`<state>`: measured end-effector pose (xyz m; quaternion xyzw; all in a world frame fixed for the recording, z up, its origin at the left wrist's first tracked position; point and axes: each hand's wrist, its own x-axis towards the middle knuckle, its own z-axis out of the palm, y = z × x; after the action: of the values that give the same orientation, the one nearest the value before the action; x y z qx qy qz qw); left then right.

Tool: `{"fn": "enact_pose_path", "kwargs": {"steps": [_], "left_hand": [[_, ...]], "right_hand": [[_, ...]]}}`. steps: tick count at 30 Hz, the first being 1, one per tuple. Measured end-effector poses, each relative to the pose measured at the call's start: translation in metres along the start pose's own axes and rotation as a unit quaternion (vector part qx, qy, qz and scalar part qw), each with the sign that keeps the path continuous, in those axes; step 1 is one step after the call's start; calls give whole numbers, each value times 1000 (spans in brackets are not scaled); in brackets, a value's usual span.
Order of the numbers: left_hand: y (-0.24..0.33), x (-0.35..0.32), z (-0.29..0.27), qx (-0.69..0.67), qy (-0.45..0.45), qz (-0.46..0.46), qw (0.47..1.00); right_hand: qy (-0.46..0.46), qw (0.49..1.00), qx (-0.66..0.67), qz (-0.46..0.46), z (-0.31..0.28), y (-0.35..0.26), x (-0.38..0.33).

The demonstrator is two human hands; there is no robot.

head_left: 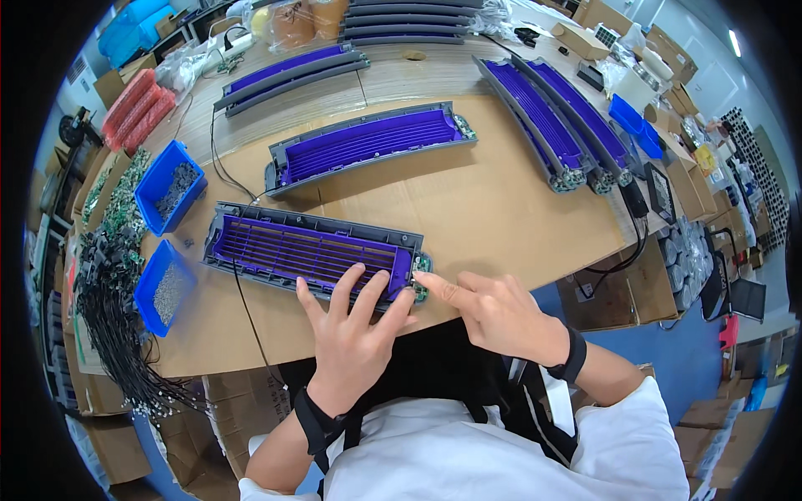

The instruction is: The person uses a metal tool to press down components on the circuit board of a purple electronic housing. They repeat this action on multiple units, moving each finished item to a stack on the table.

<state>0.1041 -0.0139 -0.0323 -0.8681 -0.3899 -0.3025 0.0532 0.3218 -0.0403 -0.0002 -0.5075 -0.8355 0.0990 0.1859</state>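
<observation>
A grey casing with a purple slatted inner frame [309, 250] lies across the near part of the table. My left hand [355, 334] rests on its near right side, fingers spread, gripping nothing. At the casing's right end sits a small green circuit board [422, 288]. My right hand [510, 313] touches that end with its index fingertip. The index finger is stretched out and the other fingers are curled; nothing shows in the hand. What lies right under the fingertip is hidden. A thin black cable [242, 296] crosses the casing's left part and hangs toward the table's front edge.
Behind lies a similar purple casing [372, 142], with more at the upper right [543, 117] and far left [292, 75]. Two blue bins [171, 188] of small parts and a bundle of black cables [113, 309] are at left. A cardboard sheet [518, 234] covers the table.
</observation>
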Motion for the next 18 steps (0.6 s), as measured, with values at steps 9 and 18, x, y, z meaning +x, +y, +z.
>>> {"fn": "enact_pose_path", "kwargs": {"steps": [9,18], "left_hand": [[6,-4,-5,10,-21,-9,1000],[3,-6,0,25,-27,9,999]], "right_hand": [[-26,999,-35,-2,4,-3,-5],[-54,996,-75,17,1,-9,-5]]}}
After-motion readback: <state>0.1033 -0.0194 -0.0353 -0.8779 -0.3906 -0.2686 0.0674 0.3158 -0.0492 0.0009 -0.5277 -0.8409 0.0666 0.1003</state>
